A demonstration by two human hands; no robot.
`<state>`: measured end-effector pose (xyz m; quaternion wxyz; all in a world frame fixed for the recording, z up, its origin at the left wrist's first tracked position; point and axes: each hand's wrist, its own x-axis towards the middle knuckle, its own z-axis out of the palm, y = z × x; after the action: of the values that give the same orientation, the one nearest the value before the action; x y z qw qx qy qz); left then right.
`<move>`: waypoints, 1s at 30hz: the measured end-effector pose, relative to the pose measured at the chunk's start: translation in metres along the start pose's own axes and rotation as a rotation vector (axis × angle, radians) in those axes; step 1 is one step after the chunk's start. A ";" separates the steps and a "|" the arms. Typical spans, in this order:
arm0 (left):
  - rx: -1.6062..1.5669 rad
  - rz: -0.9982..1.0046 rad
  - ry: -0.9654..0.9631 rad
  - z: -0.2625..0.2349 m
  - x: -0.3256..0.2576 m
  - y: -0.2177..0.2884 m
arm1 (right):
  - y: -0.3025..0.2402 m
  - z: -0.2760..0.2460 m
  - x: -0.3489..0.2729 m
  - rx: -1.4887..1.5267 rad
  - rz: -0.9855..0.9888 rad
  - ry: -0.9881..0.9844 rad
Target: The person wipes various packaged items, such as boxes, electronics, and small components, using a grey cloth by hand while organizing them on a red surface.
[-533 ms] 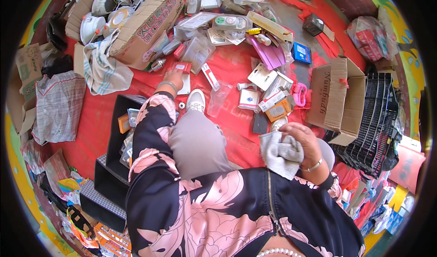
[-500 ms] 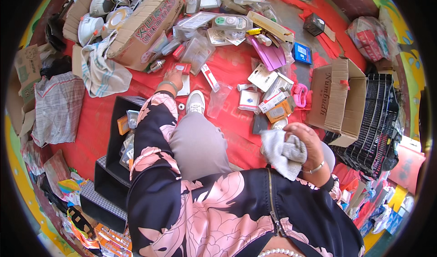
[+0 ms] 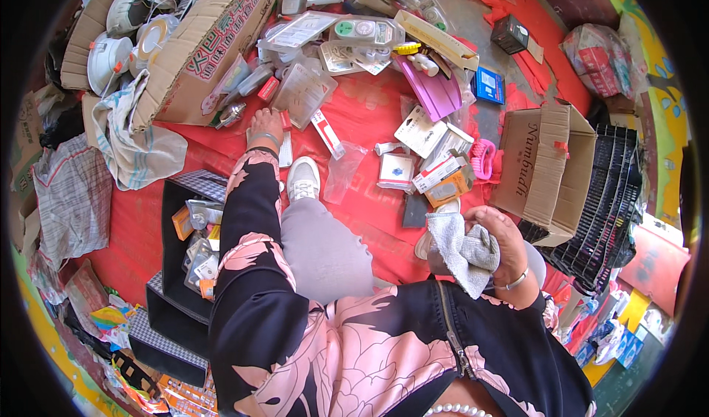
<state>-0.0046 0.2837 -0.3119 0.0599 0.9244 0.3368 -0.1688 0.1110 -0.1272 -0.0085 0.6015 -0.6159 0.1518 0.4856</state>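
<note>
Grey cloth (image 3: pixel 473 253) hangs near right in your loosely curled right hand (image 3: pixel 505 241); your left hand (image 3: pixel 266 125), hold unclear, meets the red box (image 3: pixel 286 119) far left, best gripped squarely.

I wear a glossy, satin-like black jacket (image 3: pixel 384 336) printed with large pale-pink flowers drawn in dark outlines, the pattern running along its long sleeves (image 3: pixel 255 258). A metal-toothed zip (image 3: pixel 450 325) runs down its front. I also have a string of round white beads (image 3: pixel 456 409), plain grey trousers (image 3: pixel 325 251), a white shoe (image 3: pixel 303 181) and a slim, shiny silver-toned bangle (image 3: pixel 512 281) on the right.
</note>
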 end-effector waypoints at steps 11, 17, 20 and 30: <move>-2.391 0.045 -0.201 -0.119 -0.102 0.027 | 0.021 -0.029 -0.037 0.443 -0.078 -0.122; -2.460 0.373 -0.426 -0.222 -0.189 0.041 | 0.018 -0.012 -0.059 0.609 -0.162 -0.321; -2.416 0.458 -0.470 -0.264 -0.229 0.058 | 0.002 -0.010 -0.062 0.646 -0.282 -0.391; -2.369 0.638 -0.576 -0.320 -0.306 0.163 | -0.077 0.041 -0.120 0.641 -1.051 -0.394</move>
<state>-0.0315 0.0462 0.0943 0.9596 0.2736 0.0182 0.0632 0.0954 -0.1210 0.1386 0.9298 -0.2972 -0.1459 0.1610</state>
